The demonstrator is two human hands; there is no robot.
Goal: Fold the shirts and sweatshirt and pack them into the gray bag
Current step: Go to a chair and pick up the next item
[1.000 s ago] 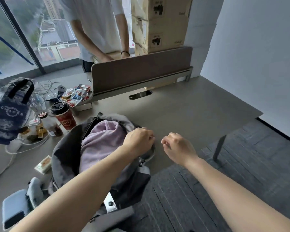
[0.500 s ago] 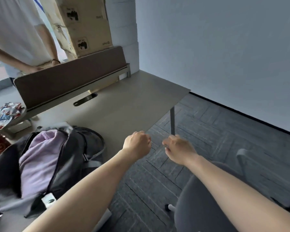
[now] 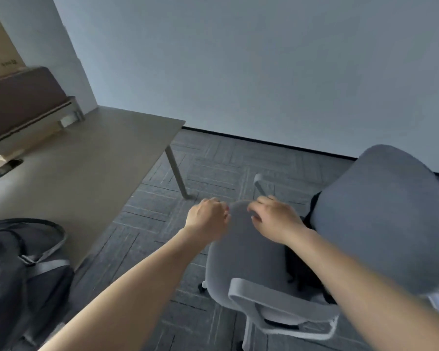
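Both hands over the gray chair (image 3: 251,252), left hand (image 3: 207,216) and right hand (image 3: 274,219) curled into empty fists; gray bag (image 3: 23,262) on desk (image 3: 91,160) left of it.

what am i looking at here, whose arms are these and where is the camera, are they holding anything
There is no machine here. A person wears a wide-angle camera on their head, so you look forward and down along their own bare arms. The left hand and the right hand are held out over the seat of a gray office chair, fingers curled; neither holds anything that shows, though the picture is blurred. To the left stands a desk, and at its near corner lies the gray bag, only partly in view. A dark garment lies on the chair against its backrest. Behind are carpet and a plain wall.
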